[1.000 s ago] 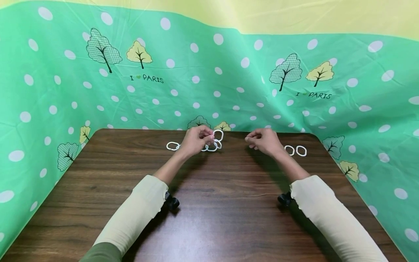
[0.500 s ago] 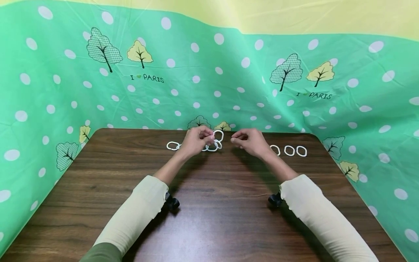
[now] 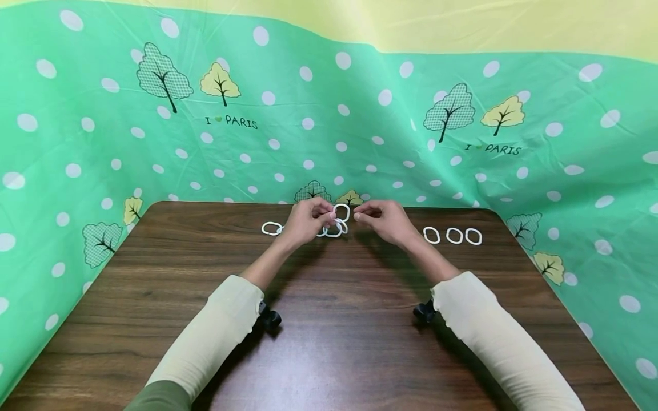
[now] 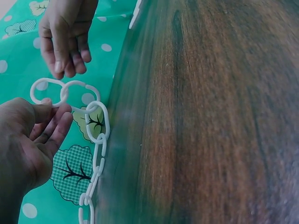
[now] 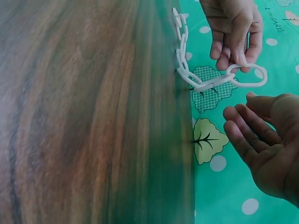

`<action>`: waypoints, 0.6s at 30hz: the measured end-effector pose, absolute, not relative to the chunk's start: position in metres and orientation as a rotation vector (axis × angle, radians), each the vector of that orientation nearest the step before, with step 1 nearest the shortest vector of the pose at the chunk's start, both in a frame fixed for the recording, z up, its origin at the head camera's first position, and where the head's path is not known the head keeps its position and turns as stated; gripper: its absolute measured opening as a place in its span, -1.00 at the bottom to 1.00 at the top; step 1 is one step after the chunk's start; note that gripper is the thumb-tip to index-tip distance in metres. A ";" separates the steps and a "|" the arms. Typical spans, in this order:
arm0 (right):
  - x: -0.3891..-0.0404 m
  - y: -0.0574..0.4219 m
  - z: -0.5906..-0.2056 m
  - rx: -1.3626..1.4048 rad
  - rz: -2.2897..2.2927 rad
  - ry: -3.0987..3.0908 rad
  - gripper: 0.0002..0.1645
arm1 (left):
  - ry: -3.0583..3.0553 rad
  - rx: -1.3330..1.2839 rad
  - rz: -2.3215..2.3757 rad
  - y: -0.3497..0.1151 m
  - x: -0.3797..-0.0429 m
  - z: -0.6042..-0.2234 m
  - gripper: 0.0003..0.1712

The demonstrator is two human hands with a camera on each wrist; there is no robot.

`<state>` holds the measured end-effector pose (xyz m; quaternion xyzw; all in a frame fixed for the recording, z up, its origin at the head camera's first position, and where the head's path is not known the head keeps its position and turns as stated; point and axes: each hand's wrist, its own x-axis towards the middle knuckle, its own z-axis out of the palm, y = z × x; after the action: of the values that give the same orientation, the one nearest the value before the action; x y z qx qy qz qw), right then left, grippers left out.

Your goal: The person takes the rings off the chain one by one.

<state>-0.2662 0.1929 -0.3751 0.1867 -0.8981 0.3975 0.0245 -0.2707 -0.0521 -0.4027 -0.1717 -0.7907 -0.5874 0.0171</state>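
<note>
My left hand (image 3: 308, 221) pinches a white plastic chain link (image 3: 349, 212) between thumb and fingertips, above the table's far edge. That link hooks into a white chain (image 4: 107, 123), which runs down and leftward along the tabletop, partly behind the left hand in the head view. The chain's far-left link (image 3: 263, 228) lies flat on the wood. Just right of the raised link is my right hand (image 3: 386, 222), apart from it. In the right wrist view its fingers (image 5: 250, 126) are loosely extended, with nothing between them and the thumb.
Three loose white links lie in a row right of the right hand: a near one (image 3: 425, 235), a middle one (image 3: 447, 235) and an outer one (image 3: 481, 236). The dark wooden table (image 3: 329, 297) ends against a green dotted cloth (image 3: 360, 131) behind and at both sides.
My right hand has moved left toward the raised link. A loose link that its wrist covered is now in full view. The left hand stays in place.
</note>
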 end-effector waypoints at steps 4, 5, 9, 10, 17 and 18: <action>-0.268 0.190 -0.372 0.618 1.251 -2.758 -0.72 | -2.463 -0.533 -1.824 -0.051 -0.271 -0.403 -0.84; -0.268 0.189 -0.372 0.626 1.255 -2.754 -0.73 | -2.466 -0.534 -1.821 -0.051 -0.271 -0.403 -0.84; -0.269 0.186 -0.369 0.654 1.256 -2.737 -0.75 | -2.479 -0.545 -1.800 -0.050 -0.271 -0.403 -0.83; -0.268 0.185 -0.368 0.657 1.254 -2.735 -0.75 | -2.481 -0.547 -1.794 -0.050 -0.271 -0.403 -0.82; -0.269 0.181 -0.367 0.661 1.272 -2.729 -0.78 | -2.479 -0.536 -1.785 -0.049 -0.269 -0.404 -0.88; -0.269 0.181 -0.367 0.665 1.267 -2.728 -0.78 | -2.479 -0.534 -1.786 -0.049 -0.269 -0.404 -0.87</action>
<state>-0.2693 0.1810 -0.3668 0.2158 -0.8852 0.4111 0.0303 -0.2690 -0.0491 -0.4038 -0.1721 -0.7991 -0.5757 0.0199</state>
